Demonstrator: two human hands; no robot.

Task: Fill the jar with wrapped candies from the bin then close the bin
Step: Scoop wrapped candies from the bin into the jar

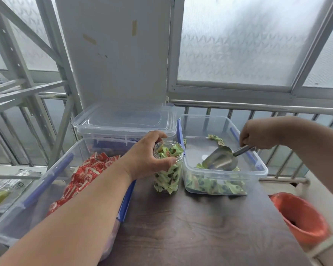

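A clear plastic jar [167,179] stands upright on the dark table, filled nearly to its rim with green wrapped candies. My left hand [146,158] grips its upper part from the left. Just right of it sits an open clear bin [261,167] with green wrapped candies [215,184] heaped at its near end. My right hand [258,136] holds the handle of a metal scoop [222,159], whose bowl points down inside the bin, just above the candies. The bin's clear lid [123,120] seems to rest on a closed container behind the jar.
An open bin with blue clips [13,217] holding red wrapped candies [85,173] lies under my left forearm. An orange bucket [302,217] sits off the table's right edge. Window rails and a metal rack stand behind and to the left.
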